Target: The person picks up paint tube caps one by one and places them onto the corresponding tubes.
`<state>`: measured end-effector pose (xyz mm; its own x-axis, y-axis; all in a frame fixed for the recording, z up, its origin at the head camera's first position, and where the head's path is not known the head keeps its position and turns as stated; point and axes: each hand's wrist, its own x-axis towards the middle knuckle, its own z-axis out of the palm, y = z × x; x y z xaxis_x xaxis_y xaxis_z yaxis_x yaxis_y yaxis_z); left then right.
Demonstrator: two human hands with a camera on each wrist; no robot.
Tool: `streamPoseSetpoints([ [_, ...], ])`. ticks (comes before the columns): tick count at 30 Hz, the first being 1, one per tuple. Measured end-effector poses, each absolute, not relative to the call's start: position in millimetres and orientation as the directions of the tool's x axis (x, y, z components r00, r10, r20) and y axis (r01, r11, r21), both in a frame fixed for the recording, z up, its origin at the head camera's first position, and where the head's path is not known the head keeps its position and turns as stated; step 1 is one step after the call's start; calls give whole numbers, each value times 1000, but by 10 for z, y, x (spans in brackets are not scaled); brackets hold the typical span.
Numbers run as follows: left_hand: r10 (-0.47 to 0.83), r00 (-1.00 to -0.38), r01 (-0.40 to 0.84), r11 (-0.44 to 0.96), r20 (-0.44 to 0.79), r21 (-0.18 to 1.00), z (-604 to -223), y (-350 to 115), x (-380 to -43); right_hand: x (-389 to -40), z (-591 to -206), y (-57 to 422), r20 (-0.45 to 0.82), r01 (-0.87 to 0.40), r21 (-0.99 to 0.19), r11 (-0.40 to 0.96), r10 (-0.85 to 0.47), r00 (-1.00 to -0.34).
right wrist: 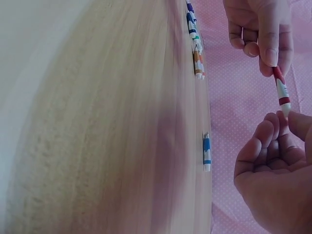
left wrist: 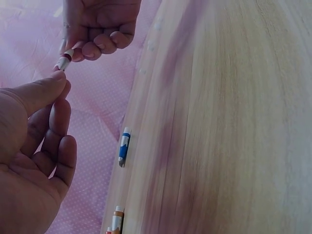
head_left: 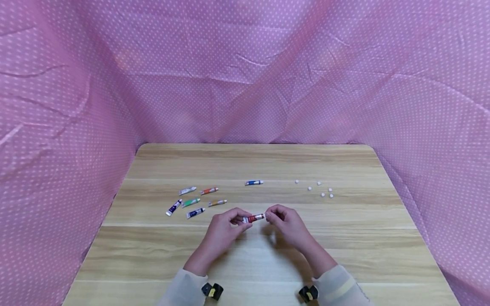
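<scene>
Low over the near middle of the table, my left hand (head_left: 226,229) pinches a small red paint tube (head_left: 256,217) by its flat tail, between thumb and forefinger. The tube points to the right, with a dark red band near its neck (right wrist: 284,101). My right hand (head_left: 288,224) meets that end and pinches the white cap (right wrist: 285,108) between thumb and fingertip. Part of the cap is covered by those fingers. The other fingers of my left hand (right wrist: 258,29) curl loosely beneath the tube.
A blue tube (head_left: 254,182) lies beyond my hands. To the left are white (head_left: 187,191), orange (head_left: 209,191), green (head_left: 191,202), ochre (head_left: 217,203), purple (head_left: 174,207) and dark blue (head_left: 195,213) tubes. Several loose white caps (head_left: 323,194) lie at right. Pink dotted cloth (head_left: 245,106) surrounds the table.
</scene>
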<state>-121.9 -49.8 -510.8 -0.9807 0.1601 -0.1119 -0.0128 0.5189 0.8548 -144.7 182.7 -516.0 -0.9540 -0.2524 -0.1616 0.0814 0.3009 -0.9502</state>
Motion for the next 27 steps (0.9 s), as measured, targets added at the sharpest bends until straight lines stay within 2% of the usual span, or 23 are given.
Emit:
streamPoseSetpoints([
  [14, 161, -986, 58, 574, -44, 817, -5153, -500, -1226, -1433, -5162, 1775, -230, 166, -943, 288, -206, -951],
  [22, 163, -984, 41, 594, -71, 804, -5127, -454, -1221, -1446, -5183, 1778, -194, 133, -943, 305, -179, -964],
  [27, 158, -983, 35, 654, -91, 756, -5124, -406, -1238, -1460, -5215, 1778, -163, 101, -935, 339, -158, -974],
])
